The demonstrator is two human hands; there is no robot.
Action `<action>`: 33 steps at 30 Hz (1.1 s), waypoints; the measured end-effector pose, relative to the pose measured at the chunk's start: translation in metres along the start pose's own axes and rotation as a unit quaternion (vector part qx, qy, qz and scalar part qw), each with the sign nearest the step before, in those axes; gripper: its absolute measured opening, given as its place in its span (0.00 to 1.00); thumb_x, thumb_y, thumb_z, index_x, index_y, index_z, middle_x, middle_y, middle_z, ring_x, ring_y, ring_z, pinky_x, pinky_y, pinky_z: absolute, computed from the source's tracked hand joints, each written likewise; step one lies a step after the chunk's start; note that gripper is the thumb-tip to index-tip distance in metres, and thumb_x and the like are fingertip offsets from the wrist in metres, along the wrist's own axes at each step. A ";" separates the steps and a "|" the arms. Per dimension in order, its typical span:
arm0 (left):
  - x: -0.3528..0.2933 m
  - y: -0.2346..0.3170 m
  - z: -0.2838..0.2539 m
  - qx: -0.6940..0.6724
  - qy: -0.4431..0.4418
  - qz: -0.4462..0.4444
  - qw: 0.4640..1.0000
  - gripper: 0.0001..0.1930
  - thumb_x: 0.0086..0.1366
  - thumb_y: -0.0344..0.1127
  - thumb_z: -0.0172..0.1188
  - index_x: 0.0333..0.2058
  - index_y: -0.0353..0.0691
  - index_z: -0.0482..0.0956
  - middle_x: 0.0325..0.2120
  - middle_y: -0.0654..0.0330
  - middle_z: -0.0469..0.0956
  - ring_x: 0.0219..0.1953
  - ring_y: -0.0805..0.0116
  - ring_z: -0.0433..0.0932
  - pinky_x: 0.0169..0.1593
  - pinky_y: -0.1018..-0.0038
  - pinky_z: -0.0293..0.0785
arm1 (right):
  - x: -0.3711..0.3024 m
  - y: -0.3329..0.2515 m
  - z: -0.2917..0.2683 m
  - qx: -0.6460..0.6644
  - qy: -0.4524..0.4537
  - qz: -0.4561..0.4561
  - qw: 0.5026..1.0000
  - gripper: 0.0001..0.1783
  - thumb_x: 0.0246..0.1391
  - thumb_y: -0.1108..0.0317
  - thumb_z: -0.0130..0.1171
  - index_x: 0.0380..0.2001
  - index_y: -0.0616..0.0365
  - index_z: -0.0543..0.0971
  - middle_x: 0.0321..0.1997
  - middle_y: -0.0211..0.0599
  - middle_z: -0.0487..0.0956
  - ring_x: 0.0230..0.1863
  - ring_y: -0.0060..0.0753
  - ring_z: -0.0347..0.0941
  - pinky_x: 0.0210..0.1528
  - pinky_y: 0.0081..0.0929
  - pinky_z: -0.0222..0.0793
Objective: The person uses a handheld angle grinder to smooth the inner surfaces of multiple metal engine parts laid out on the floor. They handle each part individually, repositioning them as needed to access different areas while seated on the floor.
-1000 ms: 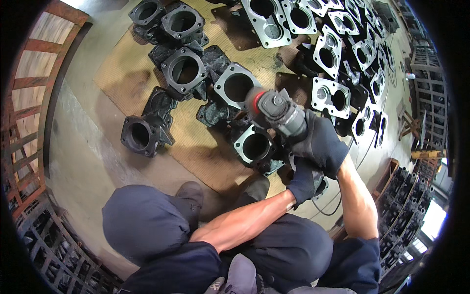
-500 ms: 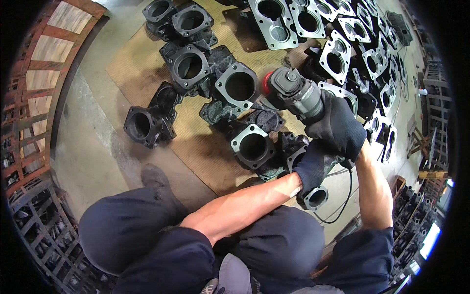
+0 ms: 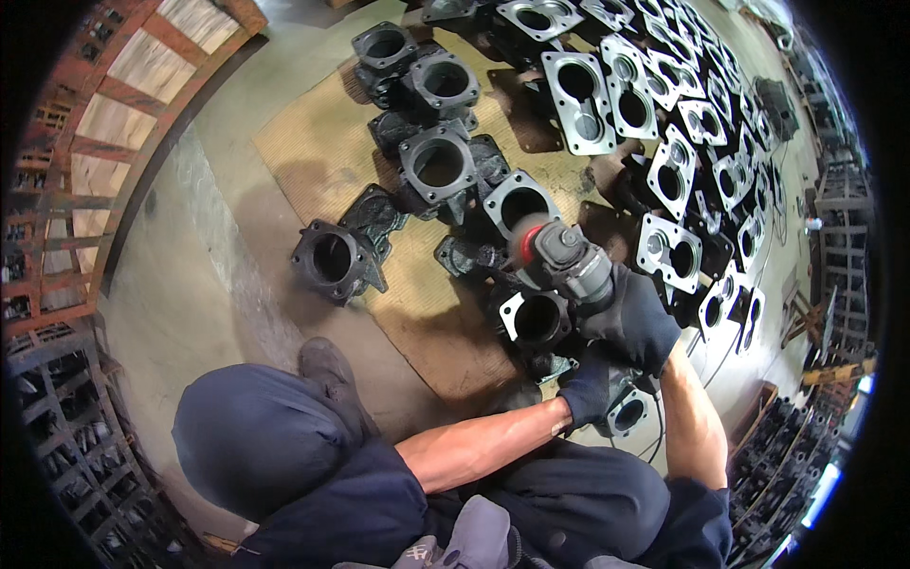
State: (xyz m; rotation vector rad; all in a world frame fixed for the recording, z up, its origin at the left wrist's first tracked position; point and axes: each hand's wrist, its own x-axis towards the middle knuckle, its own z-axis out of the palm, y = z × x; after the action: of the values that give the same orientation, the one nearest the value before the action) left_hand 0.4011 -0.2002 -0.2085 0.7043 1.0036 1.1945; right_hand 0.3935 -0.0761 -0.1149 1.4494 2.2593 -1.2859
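Observation:
An angle grinder [image 3: 580, 268] with a red disc [image 3: 527, 244] is held in both black-gloved hands. My right hand [image 3: 637, 324] is wrapped round its body behind the grey head. Closer to me, my left hand [image 3: 590, 387] is closed on the rear of the tool, its fingers partly hidden. The disc, blurred, is at the near edge of a dark casting with a square bare-metal flange [image 3: 496, 202]; whether it touches is unclear. Just nearer stands another casting [image 3: 517, 327], its round bore facing up and its flange partly bright.
Several dark castings [image 3: 417, 156] stand on a brown corrugated sheet [image 3: 303, 142]. Rows of castings with bright flanges [image 3: 580, 104] fill the right. A cord [image 3: 656, 431] hangs by my right forearm. Rusty metal crates [image 3: 104, 147] line the left. My shoe [image 3: 327, 370] is beside the sheet.
The view has shifted, so the castings appear lower and farther right. Against them, the grinder has moved toward me, from the flange's right side to its near edge. Both hands still hold it.

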 end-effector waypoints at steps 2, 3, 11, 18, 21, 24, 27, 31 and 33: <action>0.004 0.001 -0.004 -0.024 0.018 0.031 0.999 0.17 0.63 0.23 0.55 0.51 0.30 0.70 0.47 0.55 0.73 0.49 0.70 0.71 0.55 0.74 0.68 | 0.008 -0.012 0.000 0.003 0.021 -0.026 0.999 0.29 0.30 0.62 0.70 0.39 0.65 0.77 0.33 0.52 0.82 0.39 0.48 0.81 0.44 0.33 0.74; 0.006 0.006 -0.007 -0.008 0.032 0.050 0.998 0.17 0.63 0.23 0.54 0.51 0.30 0.69 0.47 0.55 0.73 0.50 0.70 0.70 0.56 0.74 0.68 | 0.013 -0.021 -0.002 -0.004 0.018 -0.031 0.999 0.29 0.31 0.63 0.70 0.40 0.65 0.77 0.33 0.52 0.82 0.39 0.46 0.81 0.44 0.32 0.74; 0.013 0.040 -0.051 0.036 0.077 0.079 0.993 0.22 0.63 0.25 0.56 0.55 0.31 0.65 0.49 0.53 0.71 0.51 0.67 0.70 0.57 0.72 0.66 | 0.050 -0.076 0.001 0.009 -0.016 -0.039 0.999 0.27 0.33 0.70 0.67 0.41 0.68 0.76 0.32 0.45 0.82 0.34 0.26 0.77 0.42 0.27 0.73; 0.027 0.064 -0.072 -0.054 0.139 0.080 0.986 0.21 0.60 0.27 0.60 0.52 0.32 0.69 0.46 0.54 0.75 0.51 0.65 0.72 0.55 0.69 0.68 | 0.074 -0.100 0.000 -0.001 -0.014 -0.060 0.998 0.22 0.34 0.70 0.65 0.37 0.67 0.77 0.28 0.41 0.81 0.31 0.22 0.74 0.39 0.26 0.73; 0.041 0.079 -0.088 -0.125 0.133 0.083 0.980 0.20 0.59 0.26 0.61 0.51 0.31 0.71 0.45 0.56 0.76 0.48 0.68 0.73 0.53 0.72 0.70 | 0.091 -0.110 -0.006 -0.093 -0.012 -0.105 0.990 0.20 0.35 0.70 0.64 0.36 0.65 0.78 0.26 0.43 0.81 0.28 0.27 0.75 0.37 0.27 0.73; 0.045 0.098 -0.101 -0.064 0.127 0.050 0.989 0.22 0.59 0.25 0.61 0.52 0.31 0.70 0.47 0.59 0.75 0.48 0.73 0.72 0.53 0.75 0.70 | 0.101 -0.108 -0.005 -0.090 -0.011 -0.119 0.989 0.19 0.35 0.68 0.64 0.34 0.65 0.78 0.25 0.43 0.80 0.27 0.28 0.75 0.36 0.28 0.72; 0.041 0.081 -0.089 -0.175 0.150 0.159 0.960 0.22 0.60 0.26 0.61 0.53 0.32 0.70 0.48 0.59 0.75 0.48 0.73 0.72 0.53 0.74 0.70 | 0.099 -0.120 0.001 -0.048 -0.017 -0.057 0.997 0.19 0.34 0.67 0.65 0.33 0.65 0.78 0.24 0.40 0.79 0.26 0.27 0.74 0.35 0.28 0.72; 0.036 0.092 -0.099 -0.141 0.153 0.097 0.973 0.21 0.59 0.25 0.62 0.52 0.32 0.71 0.46 0.58 0.76 0.49 0.70 0.72 0.56 0.73 0.68 | 0.101 -0.117 0.002 -0.065 -0.041 -0.107 0.991 0.18 0.35 0.69 0.65 0.33 0.63 0.78 0.23 0.35 0.78 0.26 0.22 0.70 0.34 0.25 0.71; 0.045 0.093 -0.112 -0.089 0.141 0.095 0.981 0.21 0.60 0.25 0.61 0.52 0.33 0.71 0.46 0.57 0.76 0.48 0.70 0.73 0.55 0.74 0.69 | 0.111 -0.117 0.002 -0.063 -0.045 -0.185 0.980 0.17 0.36 0.71 0.64 0.35 0.63 0.78 0.25 0.32 0.79 0.25 0.22 0.70 0.33 0.24 0.71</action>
State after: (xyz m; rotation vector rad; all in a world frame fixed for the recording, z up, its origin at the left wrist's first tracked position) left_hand 0.2626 -0.1399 -0.1848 0.5053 1.0631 1.5636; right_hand 0.2416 -0.0227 -0.1100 0.9372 2.5771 -1.2393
